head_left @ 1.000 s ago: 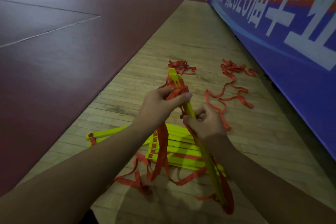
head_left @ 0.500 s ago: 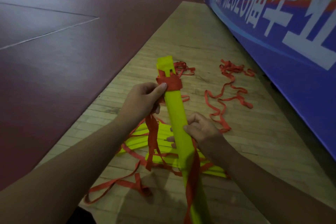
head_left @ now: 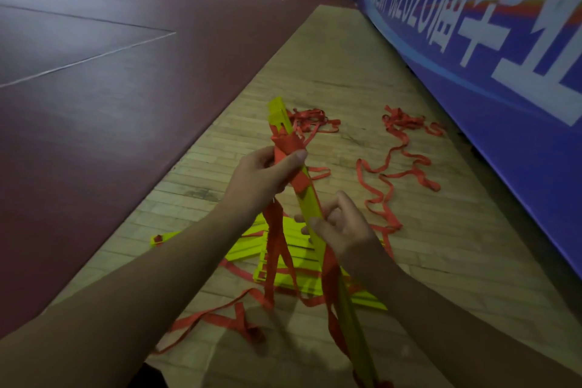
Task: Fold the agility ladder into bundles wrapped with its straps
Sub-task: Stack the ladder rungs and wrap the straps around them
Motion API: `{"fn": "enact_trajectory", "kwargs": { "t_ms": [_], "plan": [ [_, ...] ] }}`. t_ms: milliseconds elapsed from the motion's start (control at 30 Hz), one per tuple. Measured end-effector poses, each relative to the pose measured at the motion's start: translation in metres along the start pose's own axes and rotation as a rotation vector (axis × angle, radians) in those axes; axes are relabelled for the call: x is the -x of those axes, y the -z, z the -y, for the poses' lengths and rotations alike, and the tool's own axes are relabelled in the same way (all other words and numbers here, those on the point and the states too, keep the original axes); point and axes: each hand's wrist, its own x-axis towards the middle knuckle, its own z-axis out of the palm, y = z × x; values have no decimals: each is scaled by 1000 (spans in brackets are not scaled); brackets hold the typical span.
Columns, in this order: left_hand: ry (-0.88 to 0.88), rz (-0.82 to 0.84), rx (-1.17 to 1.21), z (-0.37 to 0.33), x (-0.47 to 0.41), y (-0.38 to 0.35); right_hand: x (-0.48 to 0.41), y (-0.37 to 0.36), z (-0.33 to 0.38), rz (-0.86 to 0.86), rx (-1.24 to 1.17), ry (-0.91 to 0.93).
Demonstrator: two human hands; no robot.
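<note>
The bare left forearm (head_left: 126,293) fills the 8 o'clock corner, and the bare right forearm (head_left: 456,324) fills the 4 o'clock corner. The bare left hand (head_left: 261,179) and the bare right hand (head_left: 343,230) show near the middle. The left thumb nail (head_left: 299,154) is short and plain.

Head cam, fwd-down, close on hands (head_left: 302,205)

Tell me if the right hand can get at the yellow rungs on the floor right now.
Probably not yet: the right hand grips the held bundle. The floor rungs lie just beneath, only hanging straps between.
</note>
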Motion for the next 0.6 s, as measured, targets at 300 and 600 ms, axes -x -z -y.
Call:
{"fn": "enact_trajectory", "kwargs": {
  "t_ms": [300,600],
  "plan": [
    [25,350,168,4,-4,23,-4,5,5,105,-421,-205],
    [-69,219,-194,5,0,5,-9,11,-3,-39,-227,-167]
  ]
}}
